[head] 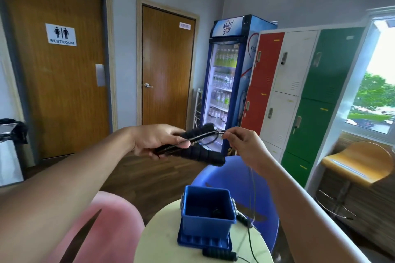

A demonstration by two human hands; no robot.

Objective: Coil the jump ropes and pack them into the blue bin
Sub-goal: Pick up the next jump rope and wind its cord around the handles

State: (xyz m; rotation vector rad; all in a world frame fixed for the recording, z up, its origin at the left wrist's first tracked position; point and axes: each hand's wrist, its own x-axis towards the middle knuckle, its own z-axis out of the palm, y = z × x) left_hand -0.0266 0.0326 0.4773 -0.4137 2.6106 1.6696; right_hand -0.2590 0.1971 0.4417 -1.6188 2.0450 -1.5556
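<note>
Left hand (156,141) clamps both foam handles (201,153) together while right hand (245,145) pinches the thin, springy-looking cord (213,133) just beyond them.

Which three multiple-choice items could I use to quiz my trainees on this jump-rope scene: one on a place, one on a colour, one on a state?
1. Where does the blue bin stand?
A. On the round table, on its blue lid
B. On the floor by the lockers
C. On the orange stool

2. What colour are the foam handles held in the left hand?
A. Red
B. Black
C. Yellow

3. What is the right hand doing?
A. Resting flat on the table
B. Gripping the bin's rim
C. Pinching the thin rope cord with its fingers

Answers:
1. A, the bin sits on the lid on the pale tabletop.
2. B, both handles in that hand are black.
3. C, the fingertips close on the cord beside the handles, held up above the bin.
</note>
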